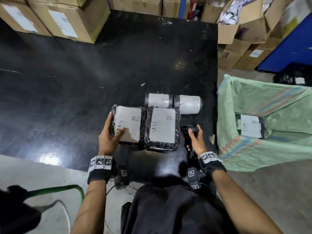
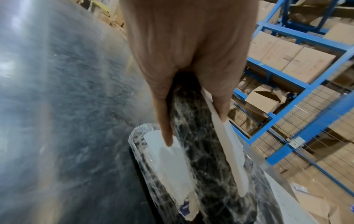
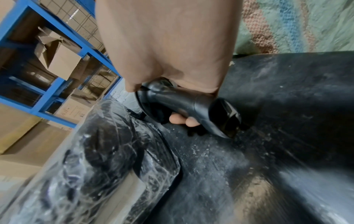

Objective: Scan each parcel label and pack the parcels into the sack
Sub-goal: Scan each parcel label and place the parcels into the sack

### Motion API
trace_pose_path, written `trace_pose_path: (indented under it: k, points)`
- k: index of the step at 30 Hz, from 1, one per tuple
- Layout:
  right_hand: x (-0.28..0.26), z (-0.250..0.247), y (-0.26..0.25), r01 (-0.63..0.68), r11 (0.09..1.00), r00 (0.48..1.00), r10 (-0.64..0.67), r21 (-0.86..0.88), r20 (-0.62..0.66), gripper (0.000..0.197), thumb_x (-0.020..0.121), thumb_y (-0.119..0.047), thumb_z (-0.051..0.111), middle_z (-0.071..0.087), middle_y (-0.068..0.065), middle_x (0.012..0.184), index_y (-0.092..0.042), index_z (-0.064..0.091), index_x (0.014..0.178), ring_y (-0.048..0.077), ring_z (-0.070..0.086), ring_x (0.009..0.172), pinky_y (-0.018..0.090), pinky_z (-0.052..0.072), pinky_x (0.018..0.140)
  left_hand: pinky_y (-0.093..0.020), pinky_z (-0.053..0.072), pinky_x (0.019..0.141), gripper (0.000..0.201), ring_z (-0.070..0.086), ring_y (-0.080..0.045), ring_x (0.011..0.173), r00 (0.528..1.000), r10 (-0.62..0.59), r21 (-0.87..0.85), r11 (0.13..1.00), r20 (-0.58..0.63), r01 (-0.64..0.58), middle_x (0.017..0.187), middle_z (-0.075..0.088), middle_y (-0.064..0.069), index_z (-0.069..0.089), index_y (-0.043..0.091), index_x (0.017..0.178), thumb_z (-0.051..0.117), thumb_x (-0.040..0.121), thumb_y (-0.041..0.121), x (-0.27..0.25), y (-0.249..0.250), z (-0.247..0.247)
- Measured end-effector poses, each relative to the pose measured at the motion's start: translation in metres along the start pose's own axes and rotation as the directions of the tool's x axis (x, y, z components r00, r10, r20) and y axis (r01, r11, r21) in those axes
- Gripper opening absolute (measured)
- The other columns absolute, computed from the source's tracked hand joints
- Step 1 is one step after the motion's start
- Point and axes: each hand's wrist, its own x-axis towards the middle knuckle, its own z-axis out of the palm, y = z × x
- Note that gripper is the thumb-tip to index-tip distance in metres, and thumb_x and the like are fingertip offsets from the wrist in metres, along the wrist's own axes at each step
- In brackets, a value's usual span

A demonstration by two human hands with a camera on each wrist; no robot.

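On the black surface (image 1: 118, 68), the left hand (image 1: 109, 137) pinches the leftmost parcel (image 1: 128, 125) while the right hand (image 1: 196, 141) grips a scanner (image 1: 189, 129), which should be aimed squarely at the label before moving the parcel to the green sack (image 1: 270, 149) alongside.

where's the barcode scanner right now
The scanner is in the right hand, low over the black table near its right edge in the head view, between the nearer flat parcel and the green sack.
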Motion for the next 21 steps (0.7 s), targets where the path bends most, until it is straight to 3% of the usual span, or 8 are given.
trace_pose_path:
  k: [3,6,8,9,12,16,18,21]
  points:
    - [0.000,-0.009,0.001,0.005,0.999,1.000,-0.006,0.036,0.028,0.063,0.103,-0.039,0.045,0.061,0.016,0.132,-0.025,0.016,0.157,0.041,0.066,0.089,0.043,0.054,0.075,-0.038,0.042,0.121,0.081,0.055,-0.012,0.138,0.999,-0.021,-0.077,0.997,-0.043,0.017,0.151,0.055,0.008,0.039,0.028,0.160,0.079,0.092,0.011,-0.006,0.001,0.001]
    - [-0.001,-0.023,-0.002,0.033,0.999,0.998,-0.035,0.032,0.055,0.062,0.104,-0.040,0.043,0.061,0.015,0.130,-0.025,0.017,0.157,0.042,0.066,0.083,0.044,0.055,0.072,-0.044,0.043,0.120,0.080,0.056,-0.011,0.139,0.993,-0.055,-0.130,0.991,-0.107,0.041,0.150,0.058,0.010,0.044,0.036,0.156,0.081,0.089,0.014,-0.019,0.007,0.004]
    - [0.002,-0.033,-0.003,0.080,0.995,0.993,-0.084,0.059,0.082,0.064,0.102,-0.045,0.045,0.067,0.013,0.116,-0.030,0.016,0.156,0.024,0.057,0.054,0.032,0.050,0.051,-0.045,0.045,0.118,0.080,0.058,-0.011,0.136,0.988,-0.006,-0.109,0.994,-0.155,-0.011,0.147,0.061,0.012,0.046,0.041,0.155,0.081,0.087,0.018,-0.027,0.014,0.005]
    - [0.003,-0.038,-0.004,0.101,0.993,0.990,-0.107,0.069,0.092,0.064,0.101,-0.046,0.046,0.068,0.011,0.107,-0.033,0.016,0.156,0.018,0.050,0.048,0.027,0.046,0.045,-0.044,0.046,0.117,0.079,0.059,-0.010,0.135,0.985,0.007,-0.118,0.993,-0.174,-0.028,0.148,0.060,0.010,0.046,0.040,0.155,0.081,0.089,0.014,-0.031,0.020,0.007]
    - [0.001,-0.053,-0.016,0.165,0.981,0.979,-0.176,0.101,0.106,0.061,0.100,-0.048,0.048,0.068,0.008,0.101,-0.038,0.018,0.153,0.017,0.050,0.051,0.028,0.044,0.048,-0.033,0.051,0.112,0.075,0.061,0.005,0.126,0.975,0.013,-0.192,0.980,-0.221,-0.056,0.152,0.058,0.003,0.047,0.038,0.153,0.077,0.092,0.005,-0.040,0.042,0.017]
    - [-0.010,-0.073,-0.043,0.312,0.930,0.933,-0.339,0.193,0.123,0.058,0.101,-0.041,0.048,0.066,0.012,0.103,-0.039,0.020,0.152,0.020,0.055,0.067,0.032,0.044,0.051,-0.045,0.043,0.121,0.074,0.053,-0.009,0.142,0.971,0.083,-0.253,0.957,-0.222,-0.139,0.156,0.055,0.006,0.047,0.030,0.156,0.076,0.093,0.005,-0.044,0.083,0.034]
    - [-0.016,-0.083,-0.058,0.378,0.894,0.902,-0.414,0.239,0.123,0.056,0.103,-0.037,0.046,0.065,0.015,0.103,-0.037,0.020,0.153,0.018,0.053,0.062,0.031,0.043,0.050,-0.045,0.040,0.123,0.074,0.049,-0.008,0.146,0.967,0.123,-0.280,0.942,-0.221,-0.184,0.157,0.053,0.010,0.047,0.029,0.156,0.076,0.093,0.005,-0.045,0.106,0.046]
    - [-0.027,-0.096,-0.080,0.475,0.824,0.841,-0.529,0.310,0.115,0.055,0.104,-0.035,0.044,0.066,0.013,0.102,-0.040,0.020,0.153,0.014,0.057,0.069,0.031,0.046,0.051,-0.045,0.042,0.122,0.073,0.049,-0.007,0.145,0.960,0.194,-0.314,0.915,-0.203,-0.252,0.156,0.053,0.014,0.047,0.029,0.156,0.076,0.094,0.006,-0.047,0.143,0.069]
